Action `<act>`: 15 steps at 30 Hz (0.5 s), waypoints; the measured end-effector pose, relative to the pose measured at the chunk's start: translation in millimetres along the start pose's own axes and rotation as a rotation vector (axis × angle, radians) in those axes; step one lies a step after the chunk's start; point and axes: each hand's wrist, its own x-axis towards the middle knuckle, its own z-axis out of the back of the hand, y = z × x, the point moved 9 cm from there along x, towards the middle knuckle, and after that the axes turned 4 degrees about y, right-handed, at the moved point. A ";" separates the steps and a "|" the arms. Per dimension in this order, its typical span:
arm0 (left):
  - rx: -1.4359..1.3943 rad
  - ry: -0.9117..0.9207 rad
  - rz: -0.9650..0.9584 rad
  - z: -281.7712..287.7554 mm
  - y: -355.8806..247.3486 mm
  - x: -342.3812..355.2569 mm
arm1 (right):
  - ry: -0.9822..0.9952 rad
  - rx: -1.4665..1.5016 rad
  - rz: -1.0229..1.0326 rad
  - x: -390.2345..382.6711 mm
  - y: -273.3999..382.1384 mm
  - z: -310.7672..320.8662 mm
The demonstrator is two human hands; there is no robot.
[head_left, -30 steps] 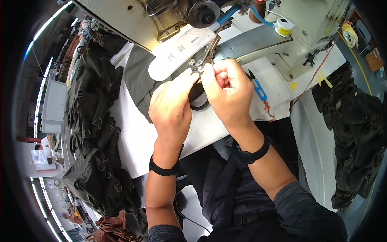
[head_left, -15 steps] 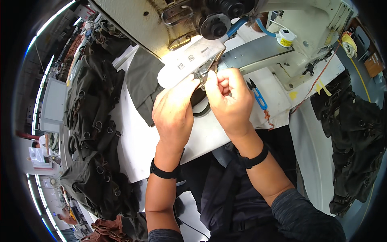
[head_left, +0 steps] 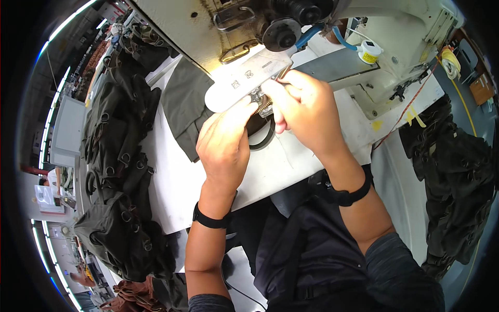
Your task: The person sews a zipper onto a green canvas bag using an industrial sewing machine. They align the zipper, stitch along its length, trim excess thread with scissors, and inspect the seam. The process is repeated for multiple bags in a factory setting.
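Note:
At the sewing machine's needle area, my left hand (head_left: pixel 224 143) has its fingers drawn together, their tips beside the small metal presser parts (head_left: pixel 263 104). What those fingertips hold, if anything, is hidden. My right hand (head_left: pixel 312 106) is bent over the same spot from the right, thumb and forefinger closed close under the white machine cover (head_left: pixel 248 78); nothing nameable shows between them. Beneath the hands lies dark fabric (head_left: pixel 255 125) with a curved dark strap (head_left: pixel 265 141). A flat dark green cloth piece (head_left: pixel 179 106) spreads to the left of the machine head.
The machine head (head_left: pixel 179 23) overhangs from above, its body (head_left: pixel 400 57) at right. A white worktop (head_left: pixel 171 197) lies beneath. Dark bags with metal rings (head_left: pixel 122 151) are heaped left; more dark pieces (head_left: pixel 457 182) hang right. A red cord (head_left: pixel 410 106) runs down beside the machine.
My right hand and forearm have shifted right, and the wrist has turned over. The blue thread snips seen on the table earlier no longer show. My left hand stays nearly in place.

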 end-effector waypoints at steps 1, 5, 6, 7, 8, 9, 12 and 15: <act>-0.002 -0.007 0.005 0.4 0.7 0.5 | 0.026 0.062 0.000 5.5 -1.9 1.2; -0.016 -0.005 -0.023 1.7 -1.8 2.3 | 0.020 0.055 0.095 2.7 2.6 1.9; -0.018 -0.005 -0.024 1.0 -1.4 1.5 | 0.014 0.022 0.105 2.0 1.2 1.8; -0.021 -0.005 -0.026 -0.2 -0.9 0.9 | 0.007 -0.011 0.115 1.9 -1.0 2.4; -0.019 -0.010 -0.033 1.0 -1.0 2.6 | 0.003 -0.044 0.133 3.3 0.6 2.2; -0.025 -0.013 -0.026 1.4 -0.2 2.4 | 0.003 -0.053 0.128 3.3 0.6 1.5; -0.029 -0.006 -0.005 1.6 2.1 2.1 | 0.003 -0.073 0.120 1.7 2.1 -0.1; -0.018 0.016 0.013 1.6 4.1 3.4 | 0.006 -0.079 0.118 2.5 2.9 0.2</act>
